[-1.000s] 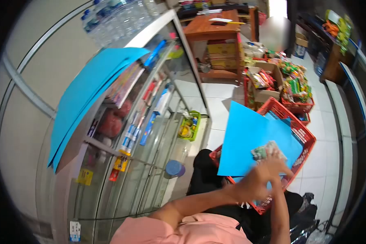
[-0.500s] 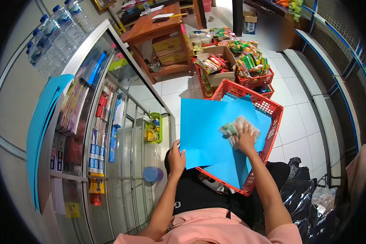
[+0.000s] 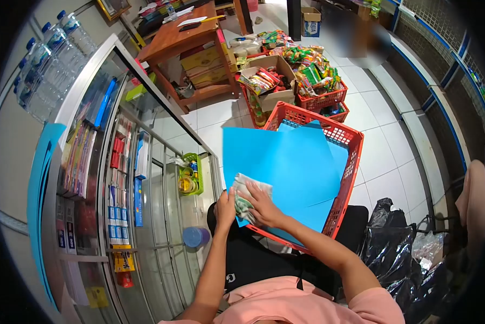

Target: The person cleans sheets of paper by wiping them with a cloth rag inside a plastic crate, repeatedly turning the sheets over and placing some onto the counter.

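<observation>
Black-trousered lap, lower centre. Left hand [image 3: 224, 210], just left of centre, held the blue sheet [image 3: 302, 162] at its near left edge, thumb on top; fingers partly hidden. Right hand [image 3: 262, 206] lay spread over the cloth [image 3: 247, 182], pressing it on the sheet's near left part; couldn't tell if the fingers gripped it. Cloth was whitish with green patches, rumpled; should be soft, light, unbreakable, best bunched in the palm or pinned flat.

Sheet lay across the red crate [image 3: 351, 164], centre right, jutting past its left rim. Looked like thin card: light, fairly stiff, smooth, so likely to slide under the rubbing cloth and crease if bent. Best hold: flat pinch at an edge, away from the corners, with a palm underneath where it overhung. More blue sheets showed under it. Crate looked like rigid plastic, easiest by the rim.

Black bags [image 3: 385, 245], lower right; blue-lidded tub [image 3: 195, 236], left of the lap. Farther: green basket [image 3: 200, 175], left of centre; cardboard box [image 3: 280, 98] and bright packets [image 3: 312, 70], upper centre.
</observation>
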Demonstrator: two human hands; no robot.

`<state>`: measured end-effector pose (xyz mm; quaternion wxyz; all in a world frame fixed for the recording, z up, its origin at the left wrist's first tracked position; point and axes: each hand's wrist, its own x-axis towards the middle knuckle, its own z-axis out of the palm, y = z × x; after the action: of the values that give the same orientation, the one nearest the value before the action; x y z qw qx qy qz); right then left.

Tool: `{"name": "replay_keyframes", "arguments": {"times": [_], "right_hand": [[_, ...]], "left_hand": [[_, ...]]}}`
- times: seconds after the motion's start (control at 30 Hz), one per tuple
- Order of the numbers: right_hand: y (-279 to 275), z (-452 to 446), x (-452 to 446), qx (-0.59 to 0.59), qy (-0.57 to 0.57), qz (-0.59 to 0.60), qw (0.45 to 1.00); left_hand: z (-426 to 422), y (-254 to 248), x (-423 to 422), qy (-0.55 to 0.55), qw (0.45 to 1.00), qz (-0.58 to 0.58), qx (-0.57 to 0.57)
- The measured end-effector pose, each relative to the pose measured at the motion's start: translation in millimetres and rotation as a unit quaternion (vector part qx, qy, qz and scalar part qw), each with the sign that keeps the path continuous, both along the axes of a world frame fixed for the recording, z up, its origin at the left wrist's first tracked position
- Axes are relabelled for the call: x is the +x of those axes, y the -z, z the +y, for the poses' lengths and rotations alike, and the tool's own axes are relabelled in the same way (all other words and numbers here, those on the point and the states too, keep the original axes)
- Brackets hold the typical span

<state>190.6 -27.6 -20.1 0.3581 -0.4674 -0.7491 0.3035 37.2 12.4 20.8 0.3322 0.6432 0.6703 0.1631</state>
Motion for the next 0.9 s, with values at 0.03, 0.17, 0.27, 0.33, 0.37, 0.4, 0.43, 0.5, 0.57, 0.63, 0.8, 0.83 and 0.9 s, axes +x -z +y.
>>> {"name": "replay_keyframes", "arguments": {"times": [0.03, 0.17, 0.27, 0.33, 0.37, 0.4, 0.43, 0.5, 0.57, 0.63, 0.8, 0.83, 0.9], "right_hand": [[-1.8, 8.5, -1.3, -0.001, 0.006, 0.003, 1.000], [8.3, 53.6, 18.3, 0.092, 0.113, -0.117, 0.982], [27.1, 82.5, 54.8, 0.001, 0.235, -0.110, 0.966], [59.6, 101.1, 94.2, 0.030, 0.279, -0.290, 0.915], [59.9, 106.9, 111.5, 0.019, 0.292, -0.314, 0.903], [59.2, 113.5, 129.0, -0.031, 0.312, -0.331, 0.890], [55.9, 118.0, 145.5, -0.080, 0.331, -0.347, 0.874], [51.8, 115.8, 174.3, -0.124, 0.363, -0.334, 0.861], [46.9, 101.8, 182.6, -0.127, 0.366, -0.336, 0.859], [50.7, 84.7, 180.6, -0.129, 0.383, -0.349, 0.845], [46.4, 10.1, 140.4, -0.179, 0.354, -0.380, 0.835], [42.6, -5.8, 129.6, -0.182, 0.329, -0.389, 0.841], [43.8, -32.8, 105.2, -0.164, 0.279, -0.399, 0.858]], "left_hand": [[0.1, 0.5, -1.2, -0.004, 1.000, -0.009, 0.005], [4.5, 1.8, 6.7, 0.014, 0.998, -0.017, 0.052], [-2.7, 4.5, 6.9, 0.048, 0.988, 0.045, 0.139], [-4.8, 8.5, 6.4, 0.056, 0.985, 0.041, 0.155], [-4.3, 9.9, 6.0, 0.061, 0.982, 0.042, 0.172], [-3.7, 11.1, 6.0, 0.065, 0.979, 0.041, 0.188], [-3.4, 12.2, 6.6, 0.068, 0.976, 0.041, 0.204], [-5.4, 13.3, 6.7, 0.063, 0.975, 0.043, 0.208], [-6.1, 13.2, 6.3, 0.054, 0.974, 0.052, 0.214], [-4.3, 13.1, 10.6, 0.046, 0.974, 0.049, 0.219], [-6.1, 14.1, 6.7, 0.046, 0.976, 0.052, 0.207], [-6.6, 14.7, 6.1, 0.047, 0.974, 0.053, 0.213], [-4.7, 15.3, 7.4, 0.047, 0.971, 0.054, 0.229]]}}
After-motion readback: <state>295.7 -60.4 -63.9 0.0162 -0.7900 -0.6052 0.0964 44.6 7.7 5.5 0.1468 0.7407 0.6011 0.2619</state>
